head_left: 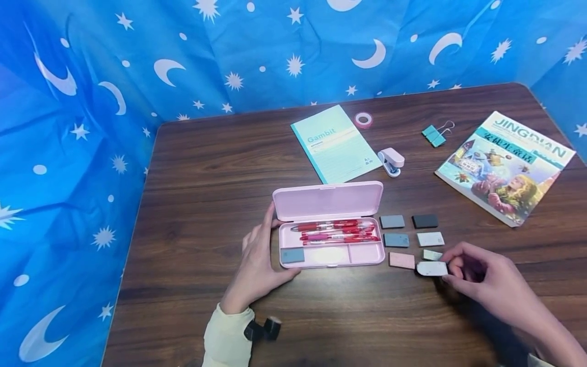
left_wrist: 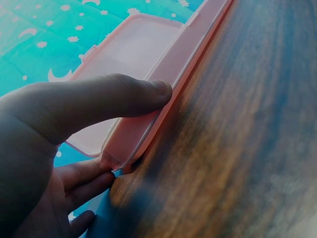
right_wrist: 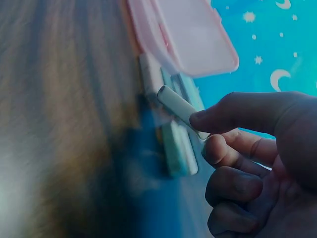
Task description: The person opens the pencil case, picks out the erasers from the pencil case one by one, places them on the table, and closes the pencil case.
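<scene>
A pink pencil case [head_left: 327,201] stands with its lid raised on the table. Several red pens [head_left: 337,232] lie in its long rear compartment, and a grey-blue eraser [head_left: 292,255] is at the left of the front one. My left hand [head_left: 259,257] grips the case's left end, its thumb [left_wrist: 133,94] on the front wall. With thumb and fingers my right hand [head_left: 486,272] pinches a white eraser [head_left: 432,268], tilted in the right wrist view. Just behind that eraser is a green eraser [head_left: 431,255]; a pink eraser [head_left: 401,260] lies left of it.
Grey [head_left: 392,221], black [head_left: 425,220], blue-grey [head_left: 396,240] and white [head_left: 430,239] erasers lie right of the case. Behind are a notebook [head_left: 335,145], tape roll [head_left: 363,120], stapler [head_left: 392,161] and binder clip [head_left: 434,135]. A picture book [head_left: 504,168] lies far right.
</scene>
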`<state>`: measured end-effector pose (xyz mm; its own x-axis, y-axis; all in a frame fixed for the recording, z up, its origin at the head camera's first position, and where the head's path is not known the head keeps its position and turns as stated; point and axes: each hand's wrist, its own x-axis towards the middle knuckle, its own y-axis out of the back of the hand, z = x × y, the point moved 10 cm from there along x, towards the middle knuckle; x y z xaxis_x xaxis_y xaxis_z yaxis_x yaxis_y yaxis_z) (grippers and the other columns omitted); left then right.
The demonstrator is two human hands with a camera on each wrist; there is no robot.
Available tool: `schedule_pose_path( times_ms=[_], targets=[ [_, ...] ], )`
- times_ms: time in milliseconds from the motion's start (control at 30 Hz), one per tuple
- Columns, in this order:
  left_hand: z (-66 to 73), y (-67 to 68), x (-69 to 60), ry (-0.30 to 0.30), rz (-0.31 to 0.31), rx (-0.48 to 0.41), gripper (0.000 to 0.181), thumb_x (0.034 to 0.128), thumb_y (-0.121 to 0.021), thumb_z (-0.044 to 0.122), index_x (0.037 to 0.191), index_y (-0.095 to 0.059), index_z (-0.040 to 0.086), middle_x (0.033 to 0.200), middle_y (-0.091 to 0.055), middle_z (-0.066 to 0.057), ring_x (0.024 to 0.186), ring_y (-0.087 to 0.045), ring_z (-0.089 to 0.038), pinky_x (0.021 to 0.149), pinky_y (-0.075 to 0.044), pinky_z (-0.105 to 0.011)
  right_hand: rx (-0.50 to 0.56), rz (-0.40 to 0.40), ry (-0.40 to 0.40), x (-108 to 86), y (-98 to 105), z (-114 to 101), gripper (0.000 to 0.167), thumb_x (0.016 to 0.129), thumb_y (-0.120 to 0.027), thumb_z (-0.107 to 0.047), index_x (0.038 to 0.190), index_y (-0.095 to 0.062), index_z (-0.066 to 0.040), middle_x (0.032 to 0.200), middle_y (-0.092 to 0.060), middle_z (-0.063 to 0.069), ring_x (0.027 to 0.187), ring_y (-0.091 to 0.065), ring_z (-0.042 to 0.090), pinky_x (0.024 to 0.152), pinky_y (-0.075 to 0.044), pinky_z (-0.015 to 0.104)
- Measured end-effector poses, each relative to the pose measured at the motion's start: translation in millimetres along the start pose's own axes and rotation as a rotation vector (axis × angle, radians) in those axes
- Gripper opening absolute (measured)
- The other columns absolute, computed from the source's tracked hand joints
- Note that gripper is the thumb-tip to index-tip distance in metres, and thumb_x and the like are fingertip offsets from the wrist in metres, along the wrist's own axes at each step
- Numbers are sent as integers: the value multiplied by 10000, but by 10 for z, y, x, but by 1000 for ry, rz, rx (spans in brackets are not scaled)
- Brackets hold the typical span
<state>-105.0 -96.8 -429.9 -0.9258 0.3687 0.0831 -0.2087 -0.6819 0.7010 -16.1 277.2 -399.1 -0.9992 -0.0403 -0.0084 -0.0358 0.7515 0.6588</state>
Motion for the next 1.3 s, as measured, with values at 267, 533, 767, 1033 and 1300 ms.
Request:
schedule_pose_path(
  times_ms=[267,533,767,1033,1300],
  targets=[
    [-7,2,-27,2,0,1,1385,648,-951,395,1628,25,313,1493,-493,5,1347,-401,-209,1135,-207,-531,-95,33,4,-120,-14,151,353,723,-833,66,914,-654,-171,687,-496,-115,542,-421,41,518,-276,251],
    [-10,-19,-28,4,-6,-10,1400,634,-963,374,1630,19,305,1499,-481,17,1350,-396,-191,1139,-204,-519,-276,46,-26,-150,-39,156,322,724,-872,-51,914,-659,-200,660,-428,-163,533,-365,-13,516,-223,253],
    [10,-23,-16,-9,-9,3,1394,641,-955,385,1629,26,303,1493,-484,19,1345,-399,-178,1131,-210,-511,-198,59,-16,-22,-30,-138,260,768,-864,-95,877,-655,-204,636,-447,-140,523,-405,15,499,-263,244],
    [1,-10,0,-11,-11,12,1389,648,-950,389,1629,30,305,1492,-481,23,1343,-397,-163,1135,-207,-497,-15,-57,237,377,-698,-912,163,857,-789,-111,961,-750,-231,624,-455,-192,520,-419,-11,476,-338,190],
    [14,13,-5,-13,-2,11,1387,651,-950,386,1628,30,306,1486,-503,1,1329,-415,-201,1133,-224,-527,-47,-231,307,671,-1385,-1322,172,895,-735,-186,1055,-777,-232,620,-465,-201,537,-414,-31,512,-341,213]
  ],
)
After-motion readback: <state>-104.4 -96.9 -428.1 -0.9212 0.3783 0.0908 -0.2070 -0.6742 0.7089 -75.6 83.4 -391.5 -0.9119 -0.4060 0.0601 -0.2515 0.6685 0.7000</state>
